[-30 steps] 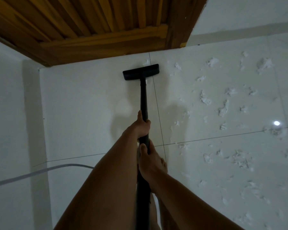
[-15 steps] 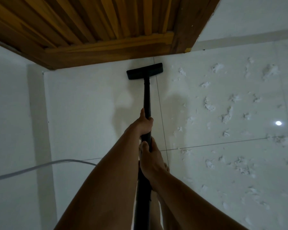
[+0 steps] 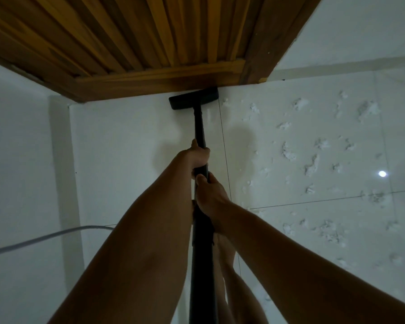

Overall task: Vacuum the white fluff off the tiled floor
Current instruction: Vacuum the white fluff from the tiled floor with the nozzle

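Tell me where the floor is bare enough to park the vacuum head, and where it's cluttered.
Bare: the tile left of the vacuum wand, bordered by the wooden door above, the white wall at left and the grey cord below. Crowded: right of the grout line, white fluff dots the tiles.
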{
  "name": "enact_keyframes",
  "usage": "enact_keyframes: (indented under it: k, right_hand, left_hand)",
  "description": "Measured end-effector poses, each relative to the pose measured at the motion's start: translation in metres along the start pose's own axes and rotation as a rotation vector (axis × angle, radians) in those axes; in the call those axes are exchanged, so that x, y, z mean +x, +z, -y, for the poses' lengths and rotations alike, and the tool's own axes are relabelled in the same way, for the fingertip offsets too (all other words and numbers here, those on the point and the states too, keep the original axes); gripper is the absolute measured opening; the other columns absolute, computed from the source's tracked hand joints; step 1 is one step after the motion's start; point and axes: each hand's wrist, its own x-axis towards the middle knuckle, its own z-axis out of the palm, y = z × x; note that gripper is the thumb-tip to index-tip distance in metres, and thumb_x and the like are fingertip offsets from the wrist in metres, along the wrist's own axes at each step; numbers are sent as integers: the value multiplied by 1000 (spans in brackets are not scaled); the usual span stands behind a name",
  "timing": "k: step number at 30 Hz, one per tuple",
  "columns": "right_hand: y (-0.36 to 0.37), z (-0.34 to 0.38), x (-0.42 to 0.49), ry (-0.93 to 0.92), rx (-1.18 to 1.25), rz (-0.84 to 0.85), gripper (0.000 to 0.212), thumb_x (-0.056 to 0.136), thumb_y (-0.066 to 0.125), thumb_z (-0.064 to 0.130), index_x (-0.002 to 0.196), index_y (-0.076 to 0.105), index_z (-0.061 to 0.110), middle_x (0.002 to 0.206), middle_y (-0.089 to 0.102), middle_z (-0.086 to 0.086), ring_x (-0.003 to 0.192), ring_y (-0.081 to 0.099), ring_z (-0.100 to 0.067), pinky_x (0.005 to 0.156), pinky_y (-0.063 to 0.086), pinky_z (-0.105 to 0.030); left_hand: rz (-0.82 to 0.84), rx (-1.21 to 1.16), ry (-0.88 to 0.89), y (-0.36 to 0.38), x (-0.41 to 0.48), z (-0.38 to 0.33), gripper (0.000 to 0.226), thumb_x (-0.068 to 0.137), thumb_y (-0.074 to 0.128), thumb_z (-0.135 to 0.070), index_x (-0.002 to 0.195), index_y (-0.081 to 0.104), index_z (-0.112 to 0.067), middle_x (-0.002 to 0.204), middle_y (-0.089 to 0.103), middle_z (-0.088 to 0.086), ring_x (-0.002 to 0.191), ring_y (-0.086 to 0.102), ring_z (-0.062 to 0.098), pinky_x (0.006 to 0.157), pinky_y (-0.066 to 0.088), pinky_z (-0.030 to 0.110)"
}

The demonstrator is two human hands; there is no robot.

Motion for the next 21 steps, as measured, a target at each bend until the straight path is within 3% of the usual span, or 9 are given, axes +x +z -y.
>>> enact_keyframes:
  k: [7,18,21]
  right_hand:
    - [-3,3,-9,3,-21,-43,36,106,33,35,140,44,40,74,59,-7,41,53,-11,33,42,-15]
    - [-24,-29,-17,-19,-12,-79,27,107,33,28,129,48,27,67,50,-5,27,45,-4,33,40,-14]
    - [-20,-32,-17,-41,-42,-78,28,106,34,28,130,49,29,68,52,-5,33,49,-7,36,44,-17]
  left_hand:
    - [43,-7,35,8,-12,-14,68,107,40,-44,163,3,-46,146,54,21,118,66,37,102,56,56]
    - [75,28,29,47,-33,0,73,110,36,-40,164,-13,-41,149,51,17,120,64,36,104,55,55]
    - [54,13,27,43,-31,5,73,110,36,-41,163,-12,-41,148,53,17,118,65,36,101,57,55]
